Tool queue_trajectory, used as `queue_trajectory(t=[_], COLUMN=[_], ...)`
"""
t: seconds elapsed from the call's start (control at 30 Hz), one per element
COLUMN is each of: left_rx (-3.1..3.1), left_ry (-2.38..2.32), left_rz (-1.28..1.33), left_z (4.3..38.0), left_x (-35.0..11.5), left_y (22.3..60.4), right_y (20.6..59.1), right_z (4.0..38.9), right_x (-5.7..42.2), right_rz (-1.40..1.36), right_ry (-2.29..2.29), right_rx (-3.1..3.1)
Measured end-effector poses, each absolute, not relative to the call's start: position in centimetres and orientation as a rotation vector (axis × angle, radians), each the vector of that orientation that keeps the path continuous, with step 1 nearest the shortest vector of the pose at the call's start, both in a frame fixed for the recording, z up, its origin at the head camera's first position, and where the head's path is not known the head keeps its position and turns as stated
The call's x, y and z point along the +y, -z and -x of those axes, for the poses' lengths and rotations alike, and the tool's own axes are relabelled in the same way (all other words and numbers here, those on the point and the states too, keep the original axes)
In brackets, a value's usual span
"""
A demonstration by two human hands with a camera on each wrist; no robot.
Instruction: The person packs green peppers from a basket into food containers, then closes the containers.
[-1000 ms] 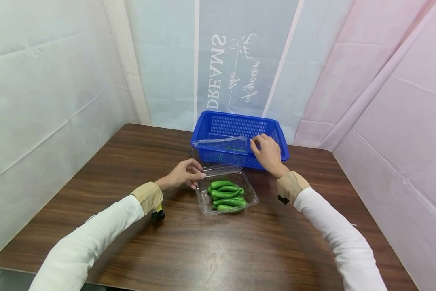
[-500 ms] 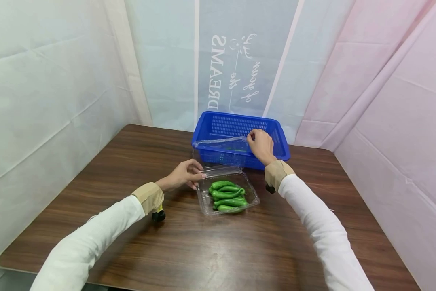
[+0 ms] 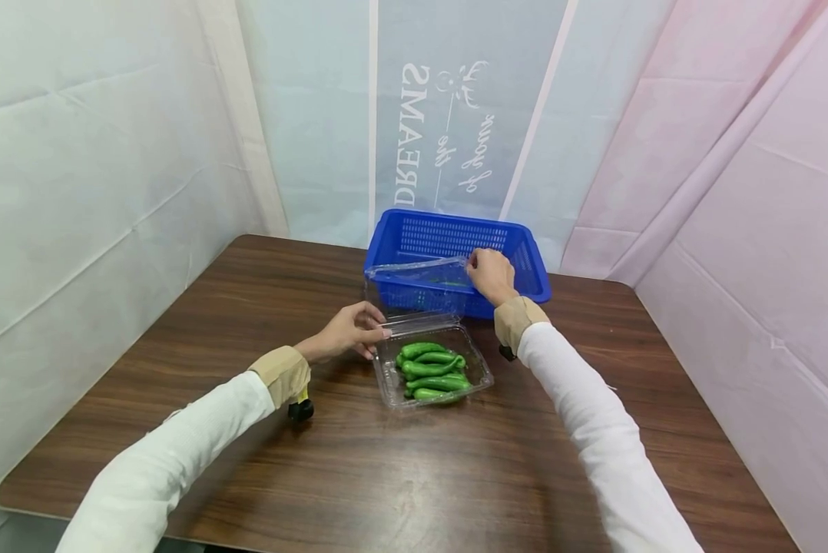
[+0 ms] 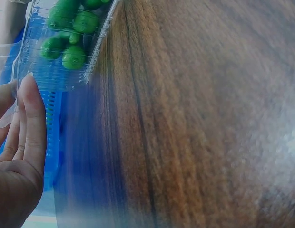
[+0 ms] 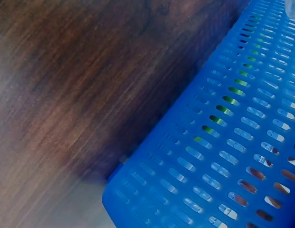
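Observation:
A clear plastic clamshell box (image 3: 481, 375) stands with its lid raised in the middle of the table. Several green peppers (image 3: 433, 370) lie side by side in its base. My left hand (image 3: 348, 332) pinches the box's left rim by the hinge; in the left wrist view its fingers (image 4: 34, 114) sit at the box's corner. Up at the right corner of the transparent lid (image 3: 417, 267), my right hand (image 3: 491, 276) pinches the edge with curled fingers. That hand is over the blue basket's front side and out of sight in the right wrist view.
Behind the box is a blue slotted basket (image 3: 455, 223), its front partly seen through the lid. Something green shows through the basket's slots (image 5: 223, 110). The brown wooden table (image 3: 359, 476) is bordered by fabric walls at the back and sides.
My right hand has moved left and slightly down to the lid's corner and now pinches it. The left hand and the peppers have stayed in place.

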State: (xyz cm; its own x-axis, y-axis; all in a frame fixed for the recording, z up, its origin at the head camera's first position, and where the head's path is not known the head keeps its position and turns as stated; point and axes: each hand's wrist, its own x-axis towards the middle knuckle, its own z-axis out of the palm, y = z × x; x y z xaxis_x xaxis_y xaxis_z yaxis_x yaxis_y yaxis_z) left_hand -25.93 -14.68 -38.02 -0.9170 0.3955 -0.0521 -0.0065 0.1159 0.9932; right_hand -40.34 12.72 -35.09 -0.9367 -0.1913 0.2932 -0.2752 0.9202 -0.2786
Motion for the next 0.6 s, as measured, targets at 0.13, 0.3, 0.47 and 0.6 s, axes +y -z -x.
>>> queue_trajectory(t=[0.13, 0.3, 0.47, 0.6], left_rx=[2.094, 2.086, 2.081, 2.079], left_ry=[-1.868, -1.872, -1.873, -1.867], left_rz=[-0.383, -0.376, -0.376, -0.377], left_z=[25.96, 26.0, 26.0, 26.04], left_x=[-14.78, -14.85, -14.83, -14.82], left_y=[37.98, 37.97, 37.96, 37.96], right_y=[34.87, 34.63, 34.34, 34.41], right_z=[40.52, 40.84, 41.1, 41.37], right_x=[12.7, 12.69, 12.55, 12.5], right_rz=[-0.33, -0.314, -0.31, -0.34], right_ry=[-0.45, -0.424, -0.374, -0.319], right_rx=[-2.977, -3.161, -3.27, -3.314])
